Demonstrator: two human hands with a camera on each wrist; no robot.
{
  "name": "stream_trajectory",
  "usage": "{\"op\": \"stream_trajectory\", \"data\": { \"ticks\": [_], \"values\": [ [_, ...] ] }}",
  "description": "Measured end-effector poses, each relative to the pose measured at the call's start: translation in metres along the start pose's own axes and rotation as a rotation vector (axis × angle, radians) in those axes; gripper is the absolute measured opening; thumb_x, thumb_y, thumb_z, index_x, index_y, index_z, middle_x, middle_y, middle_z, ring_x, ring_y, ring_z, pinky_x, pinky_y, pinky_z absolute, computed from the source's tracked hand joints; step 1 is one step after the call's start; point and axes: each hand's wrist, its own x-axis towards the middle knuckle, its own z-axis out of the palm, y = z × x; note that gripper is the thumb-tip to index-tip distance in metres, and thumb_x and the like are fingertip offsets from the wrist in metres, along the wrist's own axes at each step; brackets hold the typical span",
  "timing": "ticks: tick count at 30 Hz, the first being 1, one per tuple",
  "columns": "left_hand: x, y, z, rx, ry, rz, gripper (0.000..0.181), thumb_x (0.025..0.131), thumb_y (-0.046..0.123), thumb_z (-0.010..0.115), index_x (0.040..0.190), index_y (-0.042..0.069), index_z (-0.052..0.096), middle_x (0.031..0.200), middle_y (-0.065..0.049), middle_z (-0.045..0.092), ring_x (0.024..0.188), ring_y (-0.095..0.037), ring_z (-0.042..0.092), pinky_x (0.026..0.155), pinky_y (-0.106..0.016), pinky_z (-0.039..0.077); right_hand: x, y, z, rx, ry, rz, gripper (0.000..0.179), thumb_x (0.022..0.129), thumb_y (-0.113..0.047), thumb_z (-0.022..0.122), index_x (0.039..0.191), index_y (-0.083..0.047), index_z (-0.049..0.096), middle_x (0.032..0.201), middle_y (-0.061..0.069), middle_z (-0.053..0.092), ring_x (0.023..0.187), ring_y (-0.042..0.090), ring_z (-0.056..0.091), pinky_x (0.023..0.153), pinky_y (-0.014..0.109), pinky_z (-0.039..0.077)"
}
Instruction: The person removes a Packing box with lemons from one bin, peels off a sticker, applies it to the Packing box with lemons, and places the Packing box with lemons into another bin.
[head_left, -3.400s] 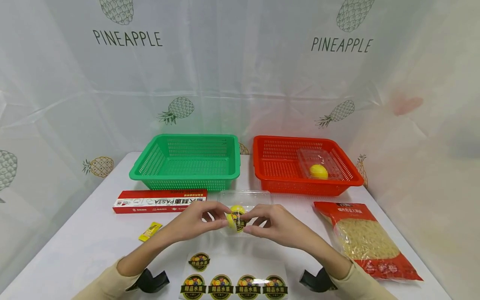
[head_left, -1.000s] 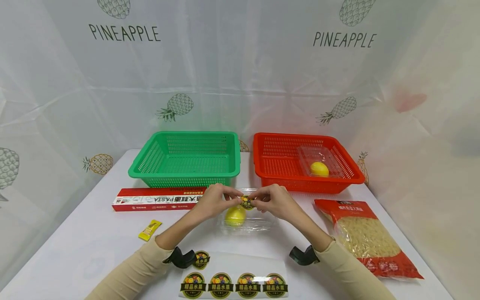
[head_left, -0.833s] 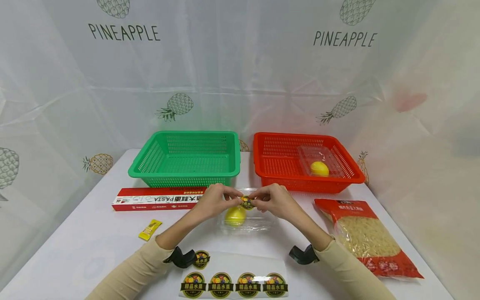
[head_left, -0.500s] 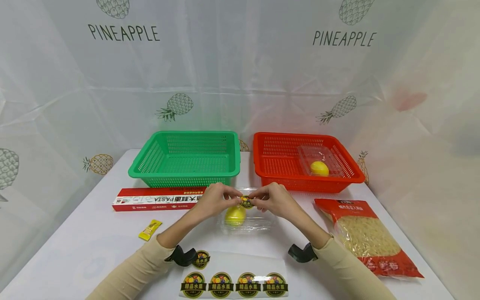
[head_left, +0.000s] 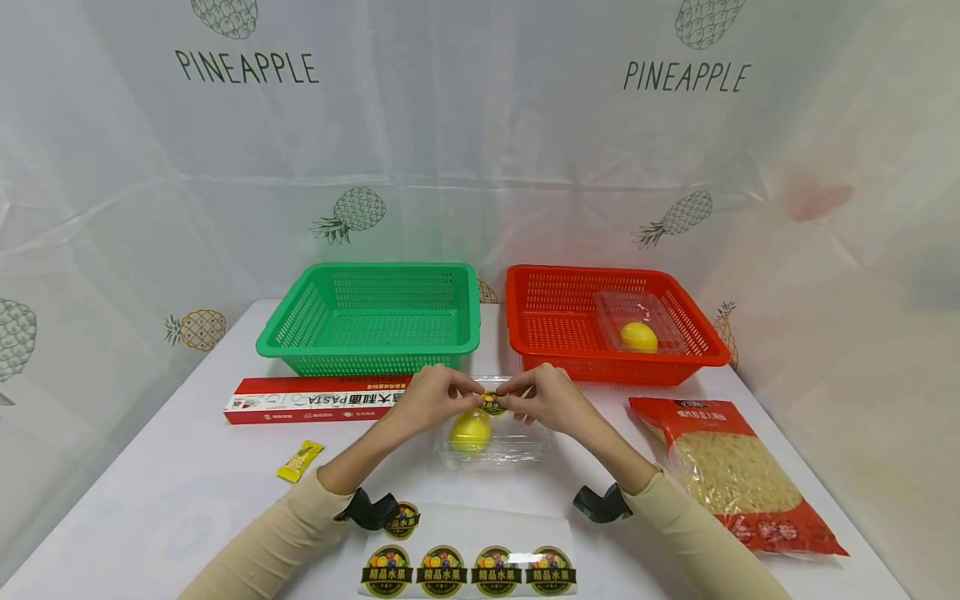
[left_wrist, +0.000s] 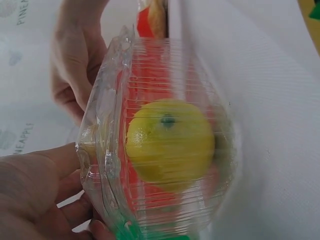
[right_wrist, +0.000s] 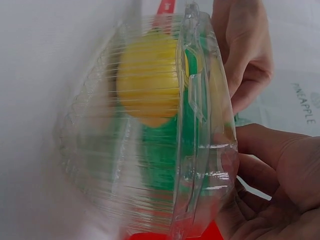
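Observation:
In the head view a clear plastic clamshell box [head_left: 517, 448] stands closed on the table, with a yellow lemon [head_left: 470, 432] inside its left part. Over the lid, my left hand [head_left: 429, 404] and right hand [head_left: 553, 404] pinch opposite edges of a round black-and-gold sticker [head_left: 492, 404] between thumb and index finger. Whether the sticker touches the lid all over cannot be told. Both wrist views look through the box's ribbed side at the lemon [left_wrist: 170, 145]; the left hand [left_wrist: 30, 187] and right hand [right_wrist: 300, 175] are at the lid there, and the sticker is hidden.
A sticker sheet [head_left: 480, 529] lies in front. Behind stand a green basket [head_left: 375, 354] and a red basket [head_left: 600, 371] holding another clear box with a lemon. A pasta box [head_left: 315, 408] and yellow sachet [head_left: 301, 461] lie left, a pasta bag [head_left: 735, 471] right.
Since the oldest frame, both hands have moved the sticker away from me, from over the lemon to the lid's far middle. Over the last second the hands have barely moved.

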Motion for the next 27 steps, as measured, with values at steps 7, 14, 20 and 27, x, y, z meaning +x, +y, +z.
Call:
{"op": "stream_trajectory", "data": {
  "ticks": [7, 14, 20, 27],
  "values": [
    [0.0012, 0.0, -0.0001, 0.014, -0.005, 0.0, 0.014, 0.085, 0.016, 0.072, 0.097, 0.012, 0.08, 0.076, 0.005, 0.073, 0.058, -0.006, 0.047, 0.051, -0.018, 0.033, 0.0012, 0.0005, 0.0, -0.008, 0.012, 0.007, 0.015, 0.088, -0.014, 0.073, 0.1, -0.005, 0.077, 0.083, 0.012, 0.076, 0.06, 0.019, 0.067, 0.054, 0.026, 0.057],
    [0.0028, -0.0008, 0.0001, 0.02, -0.012, -0.01, 0.014, 0.086, 0.016, 0.071, 0.097, 0.013, 0.08, 0.079, 0.005, 0.074, 0.06, -0.007, 0.049, 0.052, -0.018, 0.034, 0.002, 0.0016, 0.0, -0.009, 0.012, 0.001, 0.016, 0.089, -0.014, 0.072, 0.101, -0.005, 0.077, 0.085, 0.016, 0.076, 0.06, 0.022, 0.068, 0.053, 0.027, 0.057],
    [0.0036, -0.0002, 0.0002, 0.035, -0.01, -0.014, 0.014, 0.086, 0.017, 0.071, 0.097, 0.013, 0.08, 0.078, 0.005, 0.074, 0.062, -0.007, 0.05, 0.054, -0.018, 0.035, 0.003, 0.0018, 0.0003, -0.01, 0.012, 0.007, 0.016, 0.089, -0.013, 0.072, 0.102, -0.005, 0.077, 0.082, 0.013, 0.075, 0.057, 0.014, 0.065, 0.054, 0.025, 0.057],
    [0.003, 0.0033, -0.0001, 0.043, -0.015, -0.02, 0.013, 0.086, 0.016, 0.071, 0.096, 0.012, 0.08, 0.075, 0.005, 0.072, 0.062, -0.007, 0.05, 0.053, -0.018, 0.035, 0.0036, 0.0004, 0.0006, -0.015, 0.007, 0.026, 0.016, 0.088, -0.013, 0.073, 0.101, -0.005, 0.077, 0.082, 0.013, 0.075, 0.057, 0.015, 0.064, 0.053, 0.025, 0.056]
  ]
}}
